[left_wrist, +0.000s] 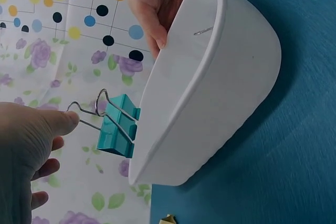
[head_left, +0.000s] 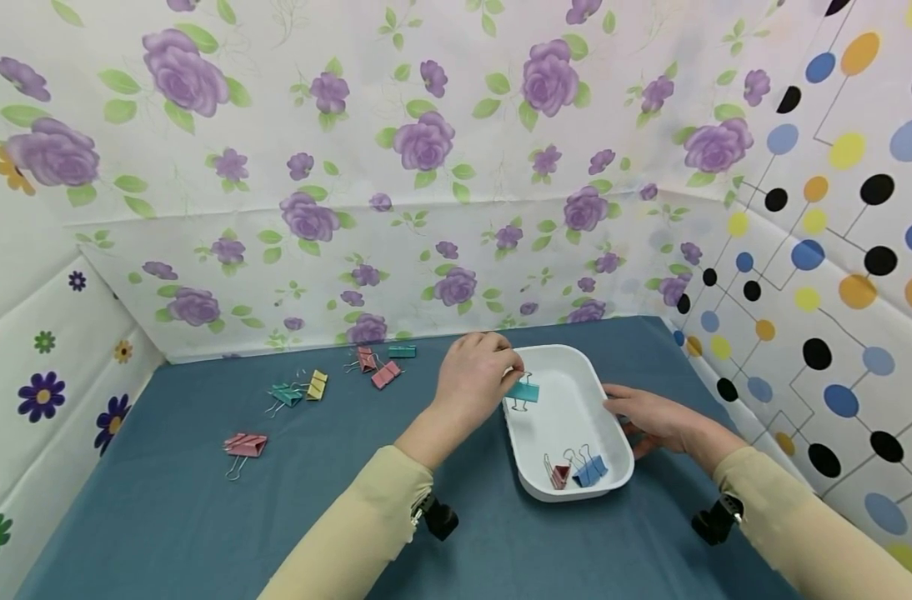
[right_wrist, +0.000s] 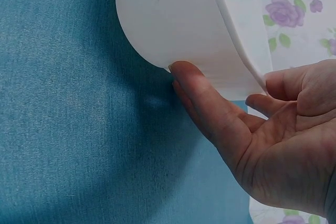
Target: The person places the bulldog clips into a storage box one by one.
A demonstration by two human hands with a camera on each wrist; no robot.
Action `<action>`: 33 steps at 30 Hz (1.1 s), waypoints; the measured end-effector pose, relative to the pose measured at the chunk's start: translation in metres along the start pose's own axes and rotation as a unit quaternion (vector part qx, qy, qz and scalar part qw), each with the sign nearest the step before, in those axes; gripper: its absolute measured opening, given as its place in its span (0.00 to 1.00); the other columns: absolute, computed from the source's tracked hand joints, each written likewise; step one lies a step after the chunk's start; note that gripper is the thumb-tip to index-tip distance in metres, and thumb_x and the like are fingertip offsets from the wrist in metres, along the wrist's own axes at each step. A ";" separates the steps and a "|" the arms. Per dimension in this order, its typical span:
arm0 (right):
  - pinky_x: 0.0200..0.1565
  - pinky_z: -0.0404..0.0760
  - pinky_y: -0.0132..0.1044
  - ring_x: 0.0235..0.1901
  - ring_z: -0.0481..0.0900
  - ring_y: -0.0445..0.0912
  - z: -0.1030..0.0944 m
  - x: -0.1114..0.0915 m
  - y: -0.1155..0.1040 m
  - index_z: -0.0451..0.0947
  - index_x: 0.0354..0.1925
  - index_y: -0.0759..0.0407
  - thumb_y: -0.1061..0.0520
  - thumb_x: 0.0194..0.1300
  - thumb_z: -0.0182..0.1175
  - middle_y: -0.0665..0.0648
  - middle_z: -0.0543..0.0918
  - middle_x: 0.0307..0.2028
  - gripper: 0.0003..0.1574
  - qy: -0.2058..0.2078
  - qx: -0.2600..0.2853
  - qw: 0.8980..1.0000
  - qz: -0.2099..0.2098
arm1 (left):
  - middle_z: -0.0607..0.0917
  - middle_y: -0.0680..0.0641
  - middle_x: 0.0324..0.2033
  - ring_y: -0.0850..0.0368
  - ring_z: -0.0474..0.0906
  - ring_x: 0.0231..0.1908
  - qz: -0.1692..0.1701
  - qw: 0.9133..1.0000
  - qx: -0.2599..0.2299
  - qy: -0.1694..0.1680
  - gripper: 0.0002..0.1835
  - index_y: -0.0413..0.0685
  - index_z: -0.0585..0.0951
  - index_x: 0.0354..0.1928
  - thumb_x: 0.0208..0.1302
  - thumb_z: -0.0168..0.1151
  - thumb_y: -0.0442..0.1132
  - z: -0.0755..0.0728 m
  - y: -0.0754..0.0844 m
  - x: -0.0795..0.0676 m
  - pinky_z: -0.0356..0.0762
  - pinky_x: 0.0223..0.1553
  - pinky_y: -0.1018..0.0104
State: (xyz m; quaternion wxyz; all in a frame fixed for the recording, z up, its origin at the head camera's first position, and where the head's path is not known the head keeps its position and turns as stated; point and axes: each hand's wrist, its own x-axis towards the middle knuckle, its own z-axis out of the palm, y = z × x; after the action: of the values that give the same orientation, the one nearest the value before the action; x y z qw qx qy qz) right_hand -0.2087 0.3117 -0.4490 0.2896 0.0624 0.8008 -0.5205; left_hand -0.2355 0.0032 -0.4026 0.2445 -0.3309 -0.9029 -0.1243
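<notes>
My left hand pinches a teal binder clip by one wire handle, above the far left part of a white tray. In the left wrist view, the teal clip's body hangs beside the rim, with both handles spread. My right hand holds the tray's right side, some digits at the rim and others low against the wall, as the right wrist view shows. A red binder clip and a blue binder clip lie at the tray's near end.
Left of the tray, on the blue cloth, lie a pink clip, a teal clip, a yellow clip, two more pinkish clips and another teal clip. Patterned walls stand behind and beside.
</notes>
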 end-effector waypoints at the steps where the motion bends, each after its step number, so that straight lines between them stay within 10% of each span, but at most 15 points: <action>1: 0.40 0.87 0.55 0.57 0.78 0.63 0.000 0.000 0.000 0.45 0.83 0.54 0.46 0.83 0.47 0.69 0.68 0.68 0.41 0.000 -0.002 1.000 0.000 | 0.84 0.55 0.45 0.55 0.79 0.49 0.001 1.000 -0.002 0.001 0.03 0.63 0.90 0.38 0.68 0.70 0.48 0.000 0.001 0.000 0.73 0.63 0.56; 33: 0.38 0.87 0.52 0.53 0.79 0.59 -0.002 0.002 0.002 0.47 0.82 0.53 0.46 0.82 0.48 0.67 0.69 0.67 0.40 0.005 -0.011 1.000 0.001 | 0.84 0.57 0.46 0.57 0.79 0.47 -0.001 0.999 0.014 -0.036 0.03 0.67 0.89 0.39 0.69 0.69 0.51 0.019 0.020 0.009 0.75 0.60 0.56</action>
State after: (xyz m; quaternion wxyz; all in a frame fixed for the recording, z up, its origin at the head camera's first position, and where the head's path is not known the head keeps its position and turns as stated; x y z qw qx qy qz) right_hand -0.2104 0.3135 -0.4507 0.2865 0.0628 0.8078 -0.5113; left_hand -0.2354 0.0304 -0.4131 0.2160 -0.3313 -0.9131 -0.0996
